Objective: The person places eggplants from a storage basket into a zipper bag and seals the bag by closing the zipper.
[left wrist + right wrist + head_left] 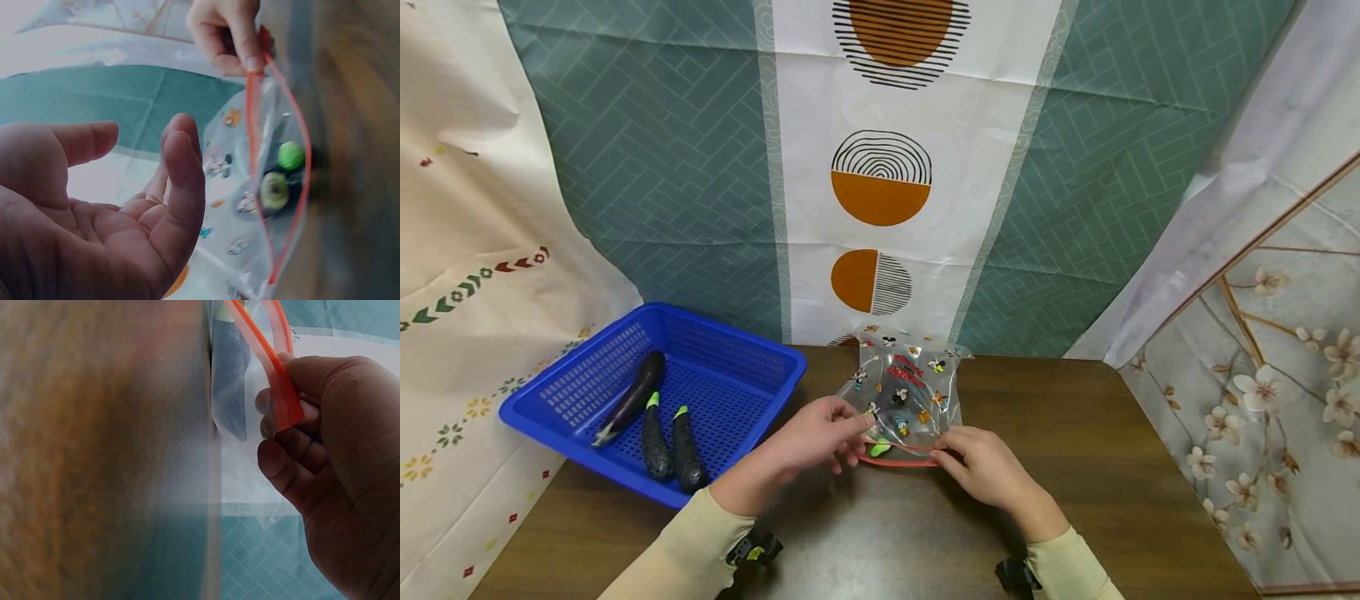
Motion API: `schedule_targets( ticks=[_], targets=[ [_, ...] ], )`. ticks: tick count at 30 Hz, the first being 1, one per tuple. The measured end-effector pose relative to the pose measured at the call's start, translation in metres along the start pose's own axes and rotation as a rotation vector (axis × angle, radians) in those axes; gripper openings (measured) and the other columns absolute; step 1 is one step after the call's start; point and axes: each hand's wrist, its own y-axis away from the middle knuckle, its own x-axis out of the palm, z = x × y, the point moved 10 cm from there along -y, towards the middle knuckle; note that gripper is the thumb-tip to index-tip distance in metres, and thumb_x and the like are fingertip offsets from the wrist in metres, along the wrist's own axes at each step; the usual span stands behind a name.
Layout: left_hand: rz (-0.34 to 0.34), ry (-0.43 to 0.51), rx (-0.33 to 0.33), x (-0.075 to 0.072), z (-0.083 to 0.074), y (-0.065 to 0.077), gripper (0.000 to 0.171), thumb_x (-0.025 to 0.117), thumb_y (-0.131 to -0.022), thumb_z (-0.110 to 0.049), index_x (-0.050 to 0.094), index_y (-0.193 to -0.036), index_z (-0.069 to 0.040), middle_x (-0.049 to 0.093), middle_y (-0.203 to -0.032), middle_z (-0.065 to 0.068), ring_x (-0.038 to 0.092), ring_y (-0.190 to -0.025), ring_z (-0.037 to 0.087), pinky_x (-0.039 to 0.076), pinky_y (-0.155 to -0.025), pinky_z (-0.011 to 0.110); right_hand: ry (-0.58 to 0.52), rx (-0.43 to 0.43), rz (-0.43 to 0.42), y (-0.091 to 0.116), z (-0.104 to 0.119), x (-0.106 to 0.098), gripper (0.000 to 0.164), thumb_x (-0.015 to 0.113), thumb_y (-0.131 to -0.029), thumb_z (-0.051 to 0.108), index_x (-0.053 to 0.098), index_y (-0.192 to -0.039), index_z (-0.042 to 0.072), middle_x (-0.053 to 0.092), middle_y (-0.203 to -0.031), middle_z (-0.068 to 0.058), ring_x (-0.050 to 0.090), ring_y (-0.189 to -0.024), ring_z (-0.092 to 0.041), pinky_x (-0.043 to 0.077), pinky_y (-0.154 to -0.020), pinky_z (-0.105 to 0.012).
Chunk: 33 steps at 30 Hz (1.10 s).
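A clear zip bag (917, 396) printed with cartoon figures stands on the table with its red-edged mouth toward me. My right hand (988, 467) pinches the right end of the red zip strip (284, 394) between thumb and fingers. Beside the left end of the mouth is my left hand (816, 437); its thumb and fingers (182, 156) are apart with nothing between them. The mouth gapes in the left wrist view, showing a bright green stem end (291, 155) and a pale round end (274, 191) of dark vegetables inside. Their bodies are partly hidden.
To the left sits a blue perforated basket (741, 333). It holds a long purple eggplant (638, 392) and two dark eggplant-like vegetables (657, 442) with green tips. A patterned cloth (880, 100) hangs behind the brown table (1075, 433), and a floral panel (1262, 417) borders the right.
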Motion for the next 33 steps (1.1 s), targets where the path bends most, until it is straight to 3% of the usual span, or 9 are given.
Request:
schedule_targets(
  ticks=[11,20,27,33],
  targets=[
    [-0.077,-0.001,0.009,-0.032,-0.022,0.008,0.041,0.071,-0.111,-0.033,0.062,-0.124,0.005,0.076,-0.104,0.021,0.074,-0.086,0.029,0.066,-0.068,0.036,0.005,-0.009,-0.009,-0.002,0.002,-0.001,0.015,0.088,-0.096,0.012,0.077,-0.093,0.021,0.065,-0.084,0.016,0.056,-0.073,-0.001,0.054,-0.065,-0.027],
    [-0.071,0.016,0.042,-0.059,-0.033,0.013,0.046,0.068,-0.113,-0.032,0.059,-0.13,0.01,0.074,-0.109,0.025,0.076,-0.092,0.029,0.068,-0.079,0.042,-0.01,-0.006,-0.003,0.0,0.003,-0.001,0.014,0.087,-0.097,0.011,0.077,-0.093,0.021,0.066,-0.085,0.014,0.057,-0.075,-0.002,0.055,-0.066,-0.029],
    [-0.106,0.005,0.072,-0.087,-0.043,0.018,0.045,0.066,-0.114,-0.034,0.059,-0.13,0.008,0.075,-0.11,0.024,0.076,-0.098,0.034,0.068,-0.081,0.042,0.001,-0.017,-0.013,-0.001,0.004,-0.001,0.016,0.088,-0.096,0.011,0.076,-0.093,0.021,0.065,-0.084,0.015,0.055,-0.073,0.0,0.054,-0.065,-0.027],
    [-0.161,-0.074,0.073,-0.116,-0.05,0.023,0.054,0.064,-0.115,-0.036,0.055,-0.14,0.011,0.072,-0.119,0.027,0.076,-0.103,0.033,0.067,-0.084,0.04,0.002,-0.012,-0.005,-0.001,0.002,0.001,0.014,0.088,-0.097,0.012,0.077,-0.094,0.021,0.065,-0.085,0.015,0.056,-0.074,0.0,0.054,-0.066,-0.028]
  ],
)
